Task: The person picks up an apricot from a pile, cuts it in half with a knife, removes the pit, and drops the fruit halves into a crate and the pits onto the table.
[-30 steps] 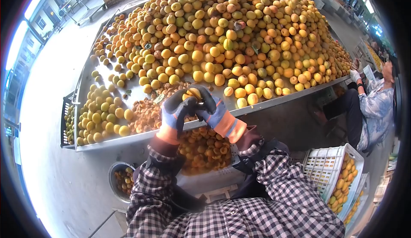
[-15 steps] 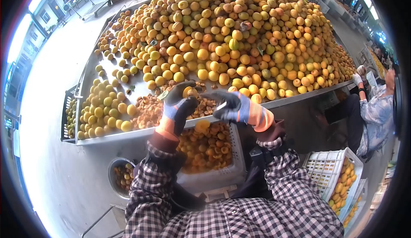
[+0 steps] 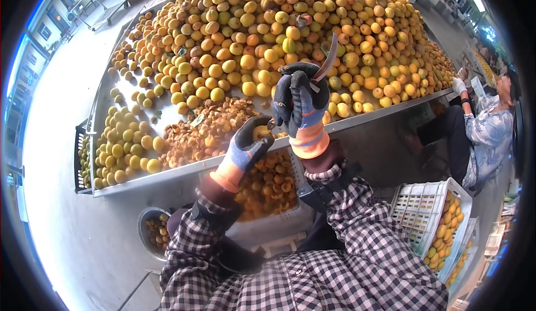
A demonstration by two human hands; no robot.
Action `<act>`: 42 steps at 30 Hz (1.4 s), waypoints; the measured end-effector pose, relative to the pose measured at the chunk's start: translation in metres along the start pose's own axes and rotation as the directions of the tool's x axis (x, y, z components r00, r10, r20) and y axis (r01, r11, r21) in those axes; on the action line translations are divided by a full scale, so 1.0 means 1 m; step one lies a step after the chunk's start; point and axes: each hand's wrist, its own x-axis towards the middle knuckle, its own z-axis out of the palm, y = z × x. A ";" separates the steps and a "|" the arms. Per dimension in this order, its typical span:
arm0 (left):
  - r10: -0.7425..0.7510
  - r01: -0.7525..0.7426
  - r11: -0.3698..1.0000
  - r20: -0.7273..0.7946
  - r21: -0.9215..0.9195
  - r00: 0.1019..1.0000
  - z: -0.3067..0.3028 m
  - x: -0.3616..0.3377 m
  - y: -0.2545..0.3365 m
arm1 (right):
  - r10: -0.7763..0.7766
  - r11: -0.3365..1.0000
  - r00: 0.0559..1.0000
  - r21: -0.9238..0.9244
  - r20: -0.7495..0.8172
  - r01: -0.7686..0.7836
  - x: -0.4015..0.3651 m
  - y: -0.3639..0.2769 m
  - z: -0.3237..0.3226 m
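Gloved in black-coated blue and orange, my left hand [image 3: 243, 148] is closed around an apricot [image 3: 261, 133], just in front of the table's edge. My right hand [image 3: 301, 101], in a matching glove, grips a knife with a curved blade [image 3: 329, 59] pointing up and away. Its fingertips are close to the apricot; a small dark bit shows between the hands, too small to name. Beyond them lies a heap of brownish pits and scraps [image 3: 206, 126]. Below my hands, a white crate [image 3: 298, 191] holds halved apricots [image 3: 271, 182], partly hidden by my left arm.
A big pile of whole apricots [image 3: 245, 37] covers the metal table [image 3: 162, 171], with greener ones at the left corner. A metal bucket [image 3: 146, 227] stands at lower left. Tilted white crates [image 3: 416, 205] of fruit are at right, near a seated person [image 3: 483, 138].
My right hand has risen and turned, so the knife blade now points upward. My left hand has come lower and nearer with the apricot. The whole view has shifted slightly.
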 end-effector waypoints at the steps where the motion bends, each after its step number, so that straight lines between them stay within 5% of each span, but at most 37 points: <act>1: -0.066 0.066 0.998 0.006 0.018 0.998 -0.003 -0.002 0.002 | 0.017 1.000 1.000 -0.005 -0.010 -0.017 -0.001 0.002 0.001; 20: 0.093 -0.100 0.980 0.048 0.171 0.995 -0.008 -0.004 -0.001 | 0.125 0.991 0.991 -0.060 0.041 -0.123 -0.010 0.006 0.010; 22: 0.037 -0.040 0.994 0.029 0.101 0.999 -0.007 -0.004 0.002 | 0.125 0.992 0.980 -0.010 -0.153 -0.128 -0.009 0.014 0.009; 30: 0.123 -0.118 0.933 0.005 0.341 0.992 -0.017 0.007 -0.011 | 0.227 0.965 0.954 0.173 -0.193 -0.195 -0.003 0.035 0.004; 32: 0.085 -0.080 0.966 -0.008 0.246 0.996 -0.017 0.010 -0.015 | 0.132 0.991 0.978 0.021 -0.164 -0.130 -0.003 0.046 0.001; 36: 0.148 -0.137 0.965 -0.034 0.222 0.988 -0.015 0.013 -0.020 | 0.198 0.979 0.970 -0.012 -0.143 -0.202 -0.004 0.029 0.015; 38: 0.040 -0.035 0.959 -0.013 0.281 0.999 -0.017 0.011 -0.015 | 0.169 0.985 0.974 0.052 -0.150 -0.163 -0.001 0.043 0.004; 42: 0.094 -0.089 0.973 -0.016 0.213 0.995 -0.012 0.006 -0.005 | 0.335 0.931 0.916 0.229 -0.220 -0.285 0.001 0.040 -0.004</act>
